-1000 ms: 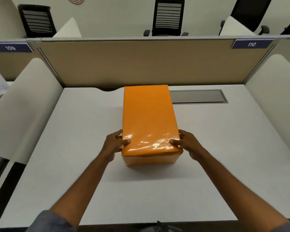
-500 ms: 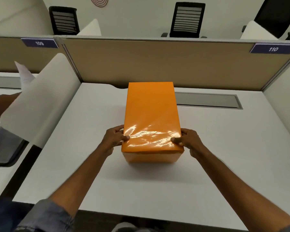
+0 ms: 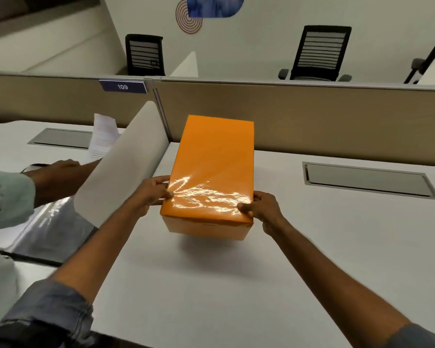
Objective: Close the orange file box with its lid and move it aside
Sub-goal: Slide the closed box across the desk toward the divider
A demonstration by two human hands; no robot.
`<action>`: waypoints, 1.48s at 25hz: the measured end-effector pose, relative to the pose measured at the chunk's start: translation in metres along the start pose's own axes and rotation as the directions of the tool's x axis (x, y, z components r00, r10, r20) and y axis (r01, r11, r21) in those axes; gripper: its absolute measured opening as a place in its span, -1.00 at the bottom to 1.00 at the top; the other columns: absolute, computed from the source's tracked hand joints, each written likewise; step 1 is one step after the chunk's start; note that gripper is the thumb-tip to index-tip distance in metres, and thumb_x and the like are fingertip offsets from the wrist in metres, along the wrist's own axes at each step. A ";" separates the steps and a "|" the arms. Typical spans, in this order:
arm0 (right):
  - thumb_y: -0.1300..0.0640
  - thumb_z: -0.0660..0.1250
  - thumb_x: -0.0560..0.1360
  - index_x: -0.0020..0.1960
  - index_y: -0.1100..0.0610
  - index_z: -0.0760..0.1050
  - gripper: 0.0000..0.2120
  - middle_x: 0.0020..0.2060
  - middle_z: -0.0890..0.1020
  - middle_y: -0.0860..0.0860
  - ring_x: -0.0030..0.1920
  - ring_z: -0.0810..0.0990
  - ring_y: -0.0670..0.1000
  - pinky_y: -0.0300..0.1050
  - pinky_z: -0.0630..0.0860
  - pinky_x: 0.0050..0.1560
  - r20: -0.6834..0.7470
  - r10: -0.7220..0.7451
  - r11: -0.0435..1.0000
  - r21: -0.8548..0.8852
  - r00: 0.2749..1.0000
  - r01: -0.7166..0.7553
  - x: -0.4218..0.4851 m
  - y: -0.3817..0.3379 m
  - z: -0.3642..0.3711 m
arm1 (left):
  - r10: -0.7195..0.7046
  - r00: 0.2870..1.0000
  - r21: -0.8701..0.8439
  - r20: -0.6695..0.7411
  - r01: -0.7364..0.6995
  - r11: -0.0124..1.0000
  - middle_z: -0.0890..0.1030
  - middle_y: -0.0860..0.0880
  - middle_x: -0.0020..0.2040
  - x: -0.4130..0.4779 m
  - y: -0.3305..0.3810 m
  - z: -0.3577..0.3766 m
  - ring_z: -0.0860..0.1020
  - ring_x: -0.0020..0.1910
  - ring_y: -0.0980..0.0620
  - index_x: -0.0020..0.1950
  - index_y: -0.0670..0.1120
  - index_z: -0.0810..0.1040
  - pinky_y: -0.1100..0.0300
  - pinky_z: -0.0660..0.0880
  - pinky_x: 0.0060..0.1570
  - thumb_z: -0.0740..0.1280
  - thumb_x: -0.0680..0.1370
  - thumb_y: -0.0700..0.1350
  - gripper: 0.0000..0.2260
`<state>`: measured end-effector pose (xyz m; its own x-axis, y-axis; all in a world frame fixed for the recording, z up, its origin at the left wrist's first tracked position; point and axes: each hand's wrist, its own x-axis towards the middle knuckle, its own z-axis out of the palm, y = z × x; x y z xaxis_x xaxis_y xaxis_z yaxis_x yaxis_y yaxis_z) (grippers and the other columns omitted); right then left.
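The orange file box (image 3: 206, 228) has its glossy orange lid (image 3: 215, 162) seated on top, closed. It hangs slightly above the white desk (image 3: 211, 285), with a soft shadow under it, near the desk's left side. My left hand (image 3: 151, 192) grips the near left side of the box, thumb on the lid's edge. My right hand (image 3: 263, 209) grips the near right corner the same way.
A white curved divider (image 3: 121, 172) stands just left of the box, a tan partition (image 3: 312, 116) behind it. A grey cable hatch (image 3: 367, 179) is set into the desk at the right. Another person's hand (image 3: 58, 172) and papers (image 3: 102, 136) are at the neighbouring desk.
The box has been carried left across the desk toward the divider and now hovers off the surface. My view has turned left, showing the neighbouring desk and person.
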<state>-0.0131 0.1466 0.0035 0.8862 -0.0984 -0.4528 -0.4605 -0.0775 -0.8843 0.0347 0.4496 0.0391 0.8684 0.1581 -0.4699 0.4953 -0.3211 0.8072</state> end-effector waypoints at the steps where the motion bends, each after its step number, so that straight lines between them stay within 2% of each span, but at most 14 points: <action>1: 0.24 0.55 0.42 0.35 0.20 0.54 -0.49 0.24 0.66 0.13 0.16 0.65 0.17 0.11 0.61 0.21 -0.002 0.001 1.000 0.005 1.000 -0.001 0.009 -0.005 0.021 | -0.007 1.000 0.009 -0.008 0.007 1.000 0.56 -0.14 0.37 0.016 0.001 -0.018 0.55 0.27 -0.17 0.49 -0.06 0.44 -0.13 0.53 0.24 0.38 0.53 -0.38 -0.45; 4: 0.23 0.55 0.42 0.33 0.21 0.54 -0.50 0.23 0.66 0.13 0.10 0.64 0.13 0.03 0.61 0.13 -0.011 0.001 1.000 0.001 1.000 -0.001 0.035 -0.021 0.074 | -0.020 1.000 0.028 -0.006 0.020 0.999 0.58 -0.14 0.37 0.062 0.002 -0.062 0.54 0.31 -0.19 0.47 -0.06 0.47 -0.01 0.54 0.13 0.37 0.52 -0.41 -0.45; 8: 0.21 0.51 0.47 0.38 0.23 0.48 -0.49 0.31 0.60 0.17 0.28 0.59 0.22 0.18 0.54 0.33 0.039 -0.002 0.998 -0.068 0.999 0.005 0.072 -0.042 0.124 | -0.047 0.997 -0.003 -0.067 0.047 0.999 0.58 -0.19 0.31 0.117 0.003 -0.095 0.52 0.15 -0.18 0.43 -0.08 0.50 -0.01 0.49 0.07 0.31 0.52 -0.43 -0.49; 12: 0.24 0.47 0.50 0.41 0.28 0.42 -0.47 0.35 0.56 0.20 0.34 0.55 0.25 0.23 0.48 0.39 0.099 0.018 0.992 -0.127 0.995 -0.006 0.107 -0.060 0.142 | -0.013 0.993 0.040 -0.121 0.018 0.999 0.59 -0.19 0.19 0.154 -0.003 -0.101 0.53 0.12 -0.21 0.41 -0.14 0.51 -0.05 0.49 0.12 0.21 0.54 -0.41 -0.54; 16: 0.25 0.44 0.52 0.43 0.29 0.39 -0.48 0.37 0.54 0.22 0.36 0.52 0.26 0.26 0.46 0.40 0.145 0.023 0.990 -0.139 0.989 -0.003 0.131 -0.061 0.151 | 0.099 0.979 0.040 -0.178 -0.093 0.995 0.60 -0.23 0.08 0.166 -0.019 -0.091 0.53 0.04 -0.20 0.12 -0.15 0.59 -0.01 0.48 0.01 0.11 0.55 -0.39 -0.68; 18: 0.19 0.42 0.55 0.48 0.26 0.32 -0.43 0.42 0.49 0.22 0.41 0.48 0.27 0.27 0.43 0.43 0.178 -0.027 0.987 -0.152 0.984 0.054 0.135 -0.058 0.160 | 0.198 0.942 0.161 -0.272 -0.159 0.974 0.58 -0.29 0.28 0.166 -0.027 -0.081 0.53 0.26 -0.28 0.27 -0.25 0.54 -0.11 0.51 0.24 0.13 0.58 -0.39 -0.67; 19: 0.15 0.41 0.56 0.52 0.24 0.26 -0.39 0.47 0.43 0.21 0.46 0.42 0.27 0.25 0.40 0.45 0.177 -0.071 0.971 -0.213 0.982 0.109 0.135 -0.058 0.164 | 0.263 0.915 0.229 -0.307 -0.198 0.953 0.49 -0.28 0.42 0.164 -0.029 -0.074 0.44 0.42 -0.27 0.41 -0.26 0.47 -0.13 0.40 0.40 0.16 0.60 -0.38 -0.62; 21: 0.09 0.36 0.59 0.61 0.20 0.08 -0.29 0.61 0.18 0.21 0.58 0.21 0.24 0.19 0.23 0.55 0.123 -0.230 0.853 -0.452 0.965 0.261 0.136 -0.055 0.176 | 0.470 0.830 0.347 -0.302 -0.363 0.865 0.32 -0.24 0.56 0.158 -0.035 -0.059 0.24 0.58 -0.20 0.49 -0.23 0.40 -0.10 0.19 0.56 0.18 0.64 -0.34 -0.60; 23: 0.08 0.25 0.64 0.63 0.21 -0.02 -0.31 0.64 0.01 0.18 0.64 0.02 0.21 0.15 0.04 0.61 0.144 -0.475 0.612 -0.655 0.868 0.443 0.130 -0.043 0.193 | 0.672 0.714 0.502 -0.195 -0.516 0.694 0.30 -0.22 0.57 0.155 -0.047 -0.043 0.18 0.61 -0.18 0.48 -0.22 0.42 -0.10 0.13 0.59 0.19 0.66 -0.29 -0.63; 24: 0.05 0.21 0.66 0.63 0.20 0.00 -0.34 0.64 0.01 0.17 0.64 -0.01 0.20 0.16 0.02 0.62 0.210 -0.544 0.463 -0.732 0.812 0.500 0.128 -0.036 0.203 | 0.716 0.683 0.590 -0.142 -0.522 0.615 0.34 -0.21 0.55 0.157 -0.054 -0.039 0.21 0.60 -0.18 0.48 -0.22 0.42 -0.13 0.14 0.58 0.21 0.66 -0.25 -0.63; 27: -0.14 0.05 0.67 0.64 0.19 0.01 -0.34 0.64 0.03 0.15 0.65 -0.03 0.19 0.22 0.03 0.62 0.379 -0.494 0.147 -0.851 0.783 0.504 0.127 -0.011 0.221 | 0.731 0.679 0.754 -0.067 -0.445 0.483 0.42 -0.19 0.51 0.159 -0.067 -0.034 0.31 0.56 -0.15 0.49 -0.20 0.41 -0.18 0.21 0.54 0.16 0.69 -0.09 -0.60; 32: -0.15 -0.06 0.70 0.63 0.20 0.04 -0.37 0.64 0.07 0.16 0.64 -0.01 0.17 0.21 0.10 0.60 0.393 -0.504 0.074 -0.867 0.769 0.492 0.134 0.005 0.221 | 0.629 0.776 0.843 0.044 -0.366 0.393 0.14 -0.12 0.64 0.166 -0.072 -0.037 0.05 0.65 -0.08 0.62 -0.13 0.16 -0.12 0.01 0.61 -0.07 0.64 0.28 -0.33; 35: -0.17 -0.06 0.69 0.64 0.20 0.01 -0.35 0.64 0.04 0.16 0.65 -0.04 0.17 0.23 0.11 0.59 0.407 -0.494 0.067 -0.864 0.769 0.500 0.131 0.001 0.218 | 0.558 0.826 0.871 0.086 -0.334 0.360 0.02 -0.09 0.67 0.159 -0.063 -0.038 -0.08 0.66 -0.06 0.64 -0.11 0.03 -0.12 -0.09 0.62 -0.22 0.58 0.34 -0.24; 37: -0.23 -0.09 0.67 0.64 0.19 -0.07 -0.30 0.65 -0.04 0.13 0.65 -0.12 0.14 0.18 -0.01 0.63 0.398 -0.499 0.095 -0.858 0.770 0.505 0.121 -0.009 0.209 | 0.550 0.833 0.856 0.064 -0.329 0.398 -0.03 -0.09 0.67 0.151 -0.054 -0.038 -0.11 0.66 -0.06 0.65 -0.11 -0.02 -0.11 -0.15 0.62 -0.28 0.55 0.35 -0.21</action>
<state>0.1087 0.3423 -0.0673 0.9326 0.3577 0.0475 0.3592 -0.9080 -0.2154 0.1401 0.5263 -0.0625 0.9940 -0.1049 0.0295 -0.1084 -0.9794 0.1702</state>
